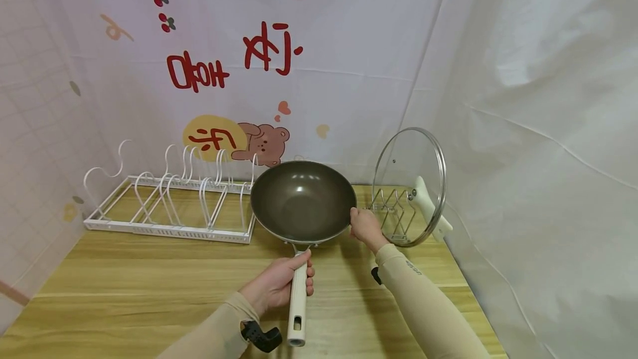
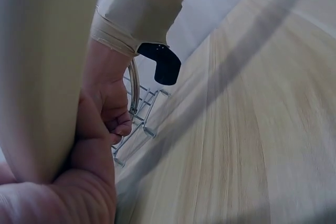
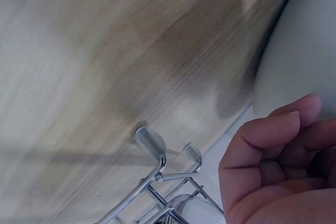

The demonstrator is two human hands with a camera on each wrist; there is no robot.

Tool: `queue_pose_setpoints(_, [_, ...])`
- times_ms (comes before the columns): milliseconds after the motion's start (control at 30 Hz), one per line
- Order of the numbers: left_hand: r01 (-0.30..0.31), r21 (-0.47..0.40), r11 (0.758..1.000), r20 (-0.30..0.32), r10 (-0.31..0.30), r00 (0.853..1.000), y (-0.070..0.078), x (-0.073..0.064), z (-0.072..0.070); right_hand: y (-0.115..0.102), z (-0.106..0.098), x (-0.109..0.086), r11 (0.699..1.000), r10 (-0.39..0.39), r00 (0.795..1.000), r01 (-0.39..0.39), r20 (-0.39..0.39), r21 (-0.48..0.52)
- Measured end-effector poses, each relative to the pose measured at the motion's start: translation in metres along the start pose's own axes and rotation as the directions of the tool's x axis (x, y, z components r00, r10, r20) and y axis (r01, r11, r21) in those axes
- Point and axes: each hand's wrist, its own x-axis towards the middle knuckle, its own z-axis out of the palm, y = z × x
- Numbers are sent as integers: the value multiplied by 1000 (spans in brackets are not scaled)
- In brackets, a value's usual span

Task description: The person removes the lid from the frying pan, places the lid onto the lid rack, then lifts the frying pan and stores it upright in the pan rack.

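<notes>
A dark-coated wok [image 1: 303,198] with a pale outer side [image 3: 304,45] is tilted toward me, its bowl facing up, between two racks. My left hand [image 1: 276,284] grips its cream handle [image 1: 297,314] near the bowl, with the thumb along the top. At the wok's right rim, my right hand [image 1: 368,227] holds the edge between thumb and curled fingers. In the right wrist view the curled fingers [image 3: 270,132] lie against the pale outside. The blurred handle [image 2: 42,77] fills the left side of the left wrist view.
On the left stands a white rack [image 1: 169,230] with several upright loops. A small metal wire rack [image 1: 396,235] on the right holds a glass lid [image 1: 441,181] upright, its white knob facing right. Below is a wood-grain table [image 1: 149,281]; printed cloth [image 1: 349,26] hangs behind.
</notes>
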Motion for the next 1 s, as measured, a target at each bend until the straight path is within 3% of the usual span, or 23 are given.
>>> queue_pose_setpoints(400, [-23,-68,997,-31,21,999,-9,4,8,1,2,3,991,-39,999,36,-24,-127])
queue_pose_setpoints(500, [-26,-84,996,-43,22,999,-11,6,8,0,2,4,978,-84,996,79,-14,-192])
queue_pose_setpoints(600, [-27,-90,996,-51,23,998,-12,6,8,0,1,4,908,-212,977,198,5,-368])
queue_pose_setpoints(667, [-26,-89,996,-52,21,998,-12,7,7,0,1,4,830,-300,954,273,23,-486])
queue_pose_setpoints(733, [-23,-83,996,-47,19,999,-12,6,7,0,0,3,732,-382,923,331,44,-595])
queue_pose_setpoints(800, [-21,-77,997,-42,18,999,-12,6,7,1,0,1,666,-431,901,357,53,-654])
queue_pose_setpoints(867, [-17,-74,997,-40,14,999,-12,6,7,1,1,0,635,-453,890,367,57,-680])
queue_pose_setpoints(1000, [-18,-73,997,-46,14,999,-12,7,7,3,1,1,631,-469,882,373,49,-680])
